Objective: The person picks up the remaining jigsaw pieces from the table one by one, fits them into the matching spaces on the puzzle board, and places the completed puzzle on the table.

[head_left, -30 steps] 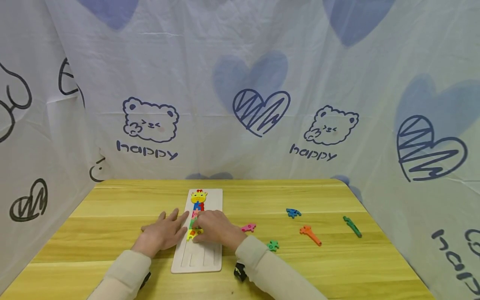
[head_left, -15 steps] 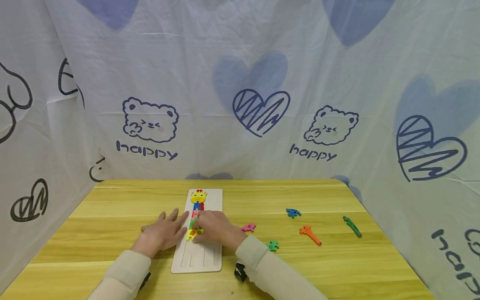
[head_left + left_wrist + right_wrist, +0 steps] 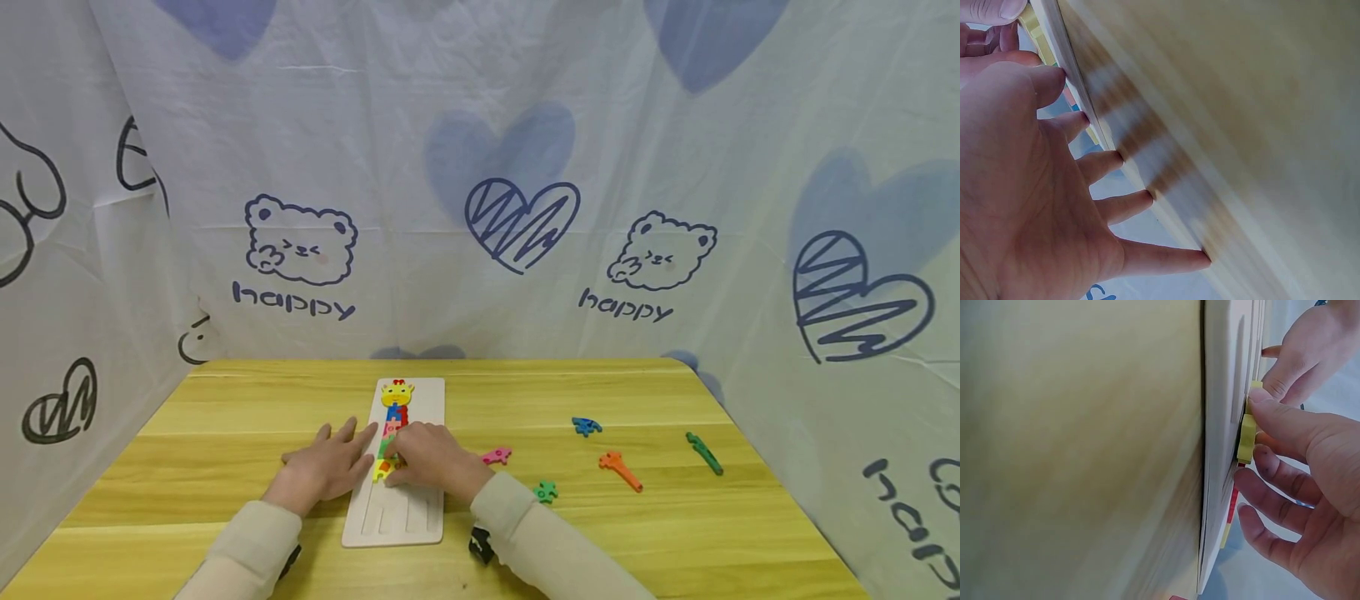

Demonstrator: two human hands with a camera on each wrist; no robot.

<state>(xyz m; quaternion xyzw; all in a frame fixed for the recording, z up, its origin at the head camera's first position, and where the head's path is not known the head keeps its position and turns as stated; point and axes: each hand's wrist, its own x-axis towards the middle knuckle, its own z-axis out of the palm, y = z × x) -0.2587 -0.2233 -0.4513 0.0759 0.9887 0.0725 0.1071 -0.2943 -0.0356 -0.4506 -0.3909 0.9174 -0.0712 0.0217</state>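
Observation:
A pale wooden puzzle board lies lengthwise on the table, with a giraffe's yellow head piece at its far end. Blue, red, pink and green pieces run down from the head. My right hand pinches a yellow puzzle piece in the body area, thumb on its side and fingers curled; it hides part of the giraffe. My left hand is spread with its fingertips on the tabletop, and its thumb and index finger reach the board's left edge.
Right of the board lie loose pieces: pink, green, blue, orange and a long dark green one. A printed white curtain hangs behind the wooden table.

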